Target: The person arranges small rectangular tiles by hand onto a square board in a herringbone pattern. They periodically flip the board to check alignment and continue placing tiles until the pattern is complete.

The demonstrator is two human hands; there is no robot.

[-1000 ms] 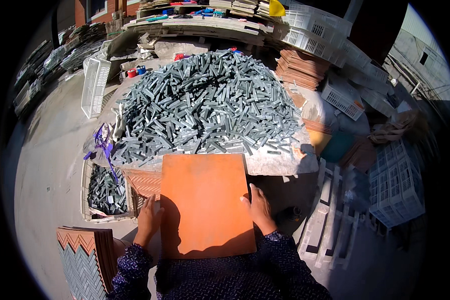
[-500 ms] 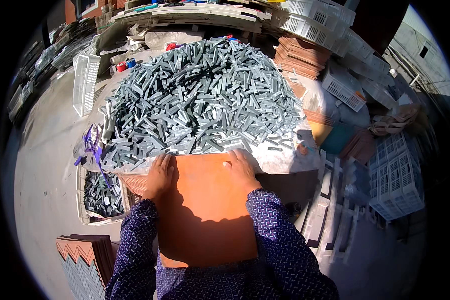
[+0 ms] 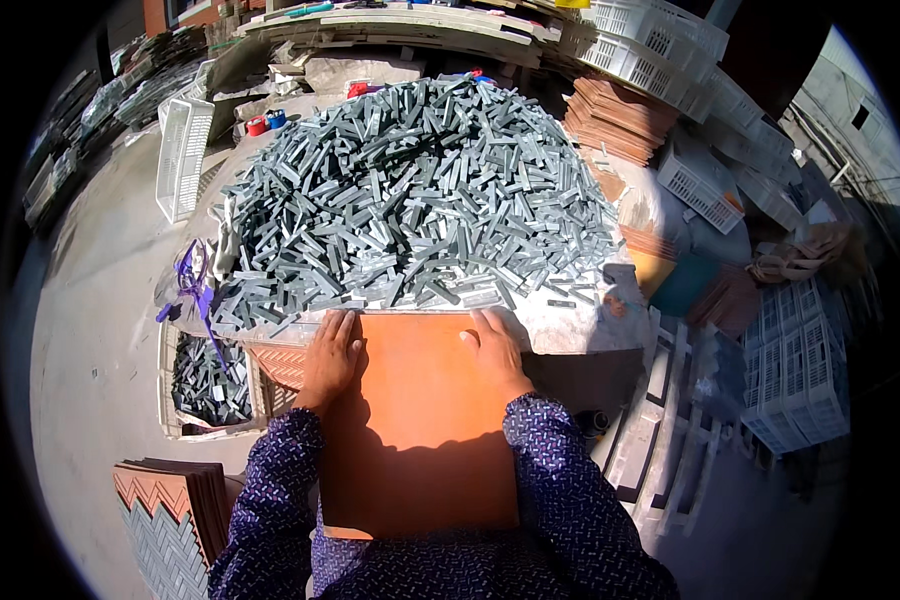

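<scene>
A flat orange rectangular board (image 3: 425, 390) lies in front of me, its near end at my body and its far edge at the table. My left hand (image 3: 332, 355) grips its far left corner, fingers over the edge and thumb on the face. At the far right corner, my right hand (image 3: 495, 350) holds it the same way. Shadow covers the near part of the board. Just beyond it, a large heap of small grey stone strips (image 3: 420, 190) spreads over the table (image 3: 570, 325).
On the left stand a crate of grey strips (image 3: 210, 385) and a stack of orange herringbone-patterned panels (image 3: 170, 510). A wooden pallet (image 3: 660, 420) and white plastic crates (image 3: 795, 365) are at the right. Orange sheets (image 3: 620, 118) are piled behind the heap's right side.
The whole view has shifted slightly, so most things sit a little further right. Both hands keep their hold on the board's far corners.
</scene>
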